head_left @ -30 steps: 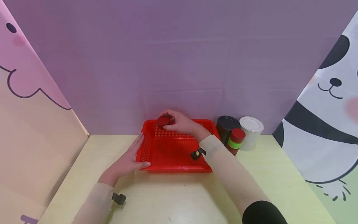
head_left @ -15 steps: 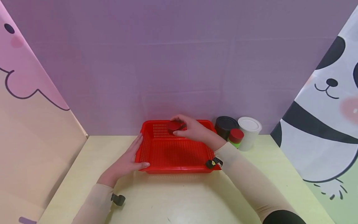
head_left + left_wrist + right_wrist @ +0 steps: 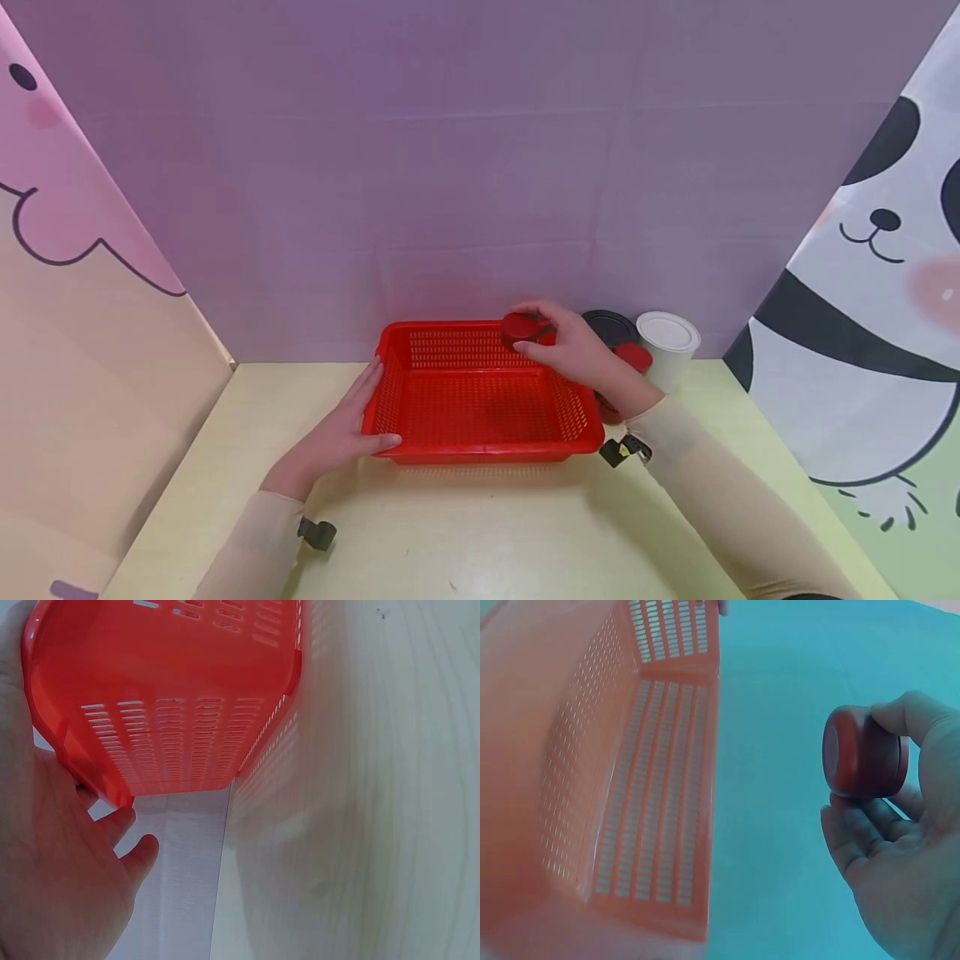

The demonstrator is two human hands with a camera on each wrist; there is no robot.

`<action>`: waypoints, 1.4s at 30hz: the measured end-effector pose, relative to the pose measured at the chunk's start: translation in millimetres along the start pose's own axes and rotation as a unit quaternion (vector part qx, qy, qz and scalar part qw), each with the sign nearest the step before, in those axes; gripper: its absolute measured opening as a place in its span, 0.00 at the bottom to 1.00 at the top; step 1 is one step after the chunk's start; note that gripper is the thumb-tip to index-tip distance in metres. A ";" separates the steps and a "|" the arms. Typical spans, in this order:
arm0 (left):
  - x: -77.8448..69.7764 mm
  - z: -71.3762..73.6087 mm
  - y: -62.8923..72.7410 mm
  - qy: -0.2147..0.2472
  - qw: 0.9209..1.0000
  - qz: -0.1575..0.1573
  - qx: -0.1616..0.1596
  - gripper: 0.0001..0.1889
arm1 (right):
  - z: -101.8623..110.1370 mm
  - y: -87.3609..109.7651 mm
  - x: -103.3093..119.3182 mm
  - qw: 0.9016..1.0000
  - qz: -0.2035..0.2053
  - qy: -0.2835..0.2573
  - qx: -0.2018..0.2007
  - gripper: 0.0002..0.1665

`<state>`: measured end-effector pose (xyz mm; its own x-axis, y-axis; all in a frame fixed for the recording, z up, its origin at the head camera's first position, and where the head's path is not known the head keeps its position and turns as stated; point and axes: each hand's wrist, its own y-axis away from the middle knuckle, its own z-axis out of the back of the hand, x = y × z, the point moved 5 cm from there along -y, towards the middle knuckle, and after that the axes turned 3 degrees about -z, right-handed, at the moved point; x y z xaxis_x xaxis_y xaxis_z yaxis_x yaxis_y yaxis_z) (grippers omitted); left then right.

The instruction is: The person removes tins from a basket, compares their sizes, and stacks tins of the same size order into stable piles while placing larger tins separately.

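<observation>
My right hand (image 3: 573, 348) holds a small round red container (image 3: 519, 327) between thumb and fingers. In the head view it is over the back right part of a red plastic basket (image 3: 486, 450). The right wrist view shows the container (image 3: 864, 754) tilted on its side, with a seam near one end, beside the basket's slotted wall (image 3: 656, 795). My left hand (image 3: 339, 435) rests on the basket's left end, fingers extended along the side and thumb over the front corner rim. In the left wrist view, the fingertips (image 3: 141, 855) stick out past the basket rim.
A black-lidded can (image 3: 611, 327) and a white can (image 3: 670, 337) stand right of the basket. A red-topped container (image 3: 635, 357) stands in front of them, partly hidden by my right wrist. A purple backdrop (image 3: 480, 167) rises behind the pale table (image 3: 450, 533).
My right hand has carried the red container from the basket's back left to its back right. The left hand has stayed on the basket, which has not visibly moved.
</observation>
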<state>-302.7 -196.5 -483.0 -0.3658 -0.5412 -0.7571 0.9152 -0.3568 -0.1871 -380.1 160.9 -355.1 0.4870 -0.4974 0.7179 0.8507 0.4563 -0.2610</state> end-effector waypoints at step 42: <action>2.9 -2.3 0.4 0.002 1.000 -0.013 -0.001 0.67 | 99.2 86.7 -72.8 0.985 -0.029 0.062 -0.158 0.30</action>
<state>-303.0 -196.4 -486.8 -0.3887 -0.5281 -0.7550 0.9058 -0.3691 -0.2082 -361.5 309.9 -366.0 0.4390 -0.6106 0.6591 0.8876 0.1806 -0.4238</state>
